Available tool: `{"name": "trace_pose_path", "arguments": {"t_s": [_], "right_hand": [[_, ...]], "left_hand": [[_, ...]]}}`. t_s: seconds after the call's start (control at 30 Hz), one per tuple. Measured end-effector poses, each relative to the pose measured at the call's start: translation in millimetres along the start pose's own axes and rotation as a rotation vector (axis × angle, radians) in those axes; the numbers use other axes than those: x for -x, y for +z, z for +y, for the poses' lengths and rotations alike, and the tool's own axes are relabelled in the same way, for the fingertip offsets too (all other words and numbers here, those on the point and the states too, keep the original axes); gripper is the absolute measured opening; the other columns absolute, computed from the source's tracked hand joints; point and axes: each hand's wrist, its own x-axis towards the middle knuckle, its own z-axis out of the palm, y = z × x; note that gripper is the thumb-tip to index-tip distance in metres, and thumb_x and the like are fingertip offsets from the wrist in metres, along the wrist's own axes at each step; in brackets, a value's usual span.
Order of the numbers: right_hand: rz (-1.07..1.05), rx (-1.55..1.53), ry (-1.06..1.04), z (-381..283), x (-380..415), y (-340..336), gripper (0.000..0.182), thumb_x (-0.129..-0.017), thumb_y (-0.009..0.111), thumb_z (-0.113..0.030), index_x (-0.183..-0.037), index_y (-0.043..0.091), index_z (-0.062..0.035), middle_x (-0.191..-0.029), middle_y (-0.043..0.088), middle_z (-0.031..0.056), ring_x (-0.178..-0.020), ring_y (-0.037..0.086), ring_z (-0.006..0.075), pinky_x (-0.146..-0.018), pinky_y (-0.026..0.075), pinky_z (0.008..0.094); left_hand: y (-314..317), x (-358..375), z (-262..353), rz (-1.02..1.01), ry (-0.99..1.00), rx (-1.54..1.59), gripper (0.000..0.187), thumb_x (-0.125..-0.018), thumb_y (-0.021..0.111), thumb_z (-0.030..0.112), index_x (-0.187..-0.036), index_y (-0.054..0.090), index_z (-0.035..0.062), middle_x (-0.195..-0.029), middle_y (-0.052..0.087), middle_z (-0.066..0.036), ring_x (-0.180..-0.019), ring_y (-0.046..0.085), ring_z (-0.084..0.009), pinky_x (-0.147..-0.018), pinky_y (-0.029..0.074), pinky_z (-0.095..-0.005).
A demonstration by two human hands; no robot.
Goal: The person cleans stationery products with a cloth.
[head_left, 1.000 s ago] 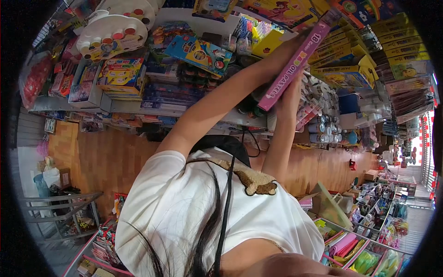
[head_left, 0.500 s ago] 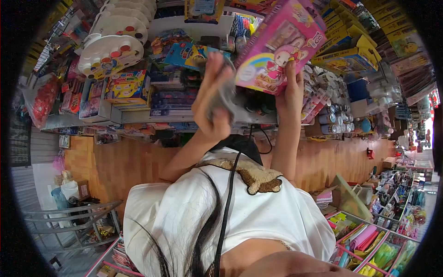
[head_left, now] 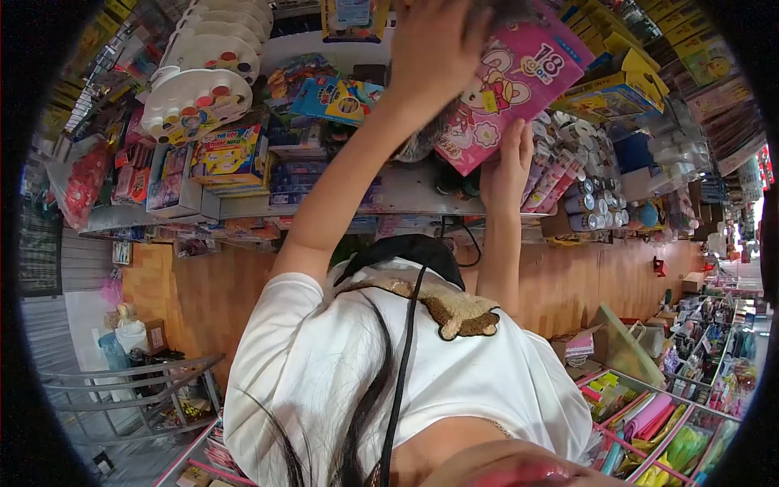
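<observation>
My right hand [head_left: 505,174] grips the lower edge of a pink box [head_left: 479,130], thumb on the front and fingers behind. The box is tilted, with a cartoon rabbit and "18 colors" printed on it. My left hand [head_left: 438,53] reaches across the upper part of the box. In it is a dark grey cloth [head_left: 515,11], smeared by motion and partly cut off by the frame's top edge. Fingers of the left hand are bent over the cloth, and the hand hides the box's left side.
Paint palettes [head_left: 199,97] hang at upper left, above a yellow box [head_left: 231,154]. A blue pack [head_left: 337,99] lies on the shelf. Yellow boxes [head_left: 613,97] and several small jars [head_left: 596,203] stand at right. Behind me are a metal railing [head_left: 130,377] and divided bins [head_left: 649,422].
My left hand has moved up and right with the grey cloth, from beside the pink box to over its upper part. The box has turned, showing its front differently.
</observation>
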Motion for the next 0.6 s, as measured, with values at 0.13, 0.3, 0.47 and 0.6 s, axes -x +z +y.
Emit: {"name": "trace_pose_path", "arguments": {"t_s": [0.13, 0.3, 0.47, 0.6], "right_hand": [[0.005, 0.122, -0.017, 0.8, -2.0, -3.6, 0.035, -0.092, 0.041, -0.029, -0.115, 0.042, -0.0032, -0.110, 0.050, 0.0065, -0.097, 0.050, 0.0148, -0.083, 0.042, 0.0294], [0.020, 0.113, -0.009, 0.1, -3.4, -3.4, 0.040, -0.094, 0.036, -0.027, -0.124, 0.037, -0.0009, -0.112, 0.048, 0.0041, -0.097, 0.044, 0.0101, -0.084, 0.035, 0.0233], [-0.109, 0.038, 0.059, 3.8, -3.1, -12.4, 0.042, -0.094, 0.034, -0.028, -0.127, 0.034, -0.0018, -0.121, 0.044, 0.0057, -0.104, 0.042, 0.0131, -0.088, 0.034, 0.0251], [-0.085, 0.110, 0.008, 11.5, -5.3, -17.7, 0.034, -0.093, 0.037, -0.032, -0.111, 0.045, -0.0042, -0.101, 0.054, 0.0036, -0.086, 0.055, 0.0129, -0.075, 0.045, 0.0280]], "left_hand": [[29.3, 35.3, -8.1, 0.182, -0.123, 0.338, 0.048, -0.080, 0.053, 0.022, -0.127, 0.041, 0.0168, -0.136, 0.031, -0.008, -0.124, 0.028, -0.0310, -0.093, 0.016, -0.0635], [18.5, 101.5, 50.6, -0.046, -0.059, 0.099, 0.049, -0.081, 0.049, 0.020, -0.129, 0.038, 0.0203, -0.140, 0.021, -0.008, -0.125, 0.022, -0.0413, -0.095, 0.014, -0.0622], [16.6, 34.2, 28.9, 0.014, -0.016, 0.216, 0.047, -0.086, 0.043, 0.025, -0.131, 0.033, 0.0157, -0.139, 0.023, -0.011, -0.128, 0.018, -0.0353, -0.097, 0.015, -0.0567], [11.5, 4.5, 3.4, 0.054, -0.179, 0.284, 0.047, -0.092, 0.034, 0.027, -0.135, 0.024, 0.0118, -0.140, 0.018, -0.016, -0.127, 0.018, -0.0366, -0.102, 0.020, -0.0464]]}}
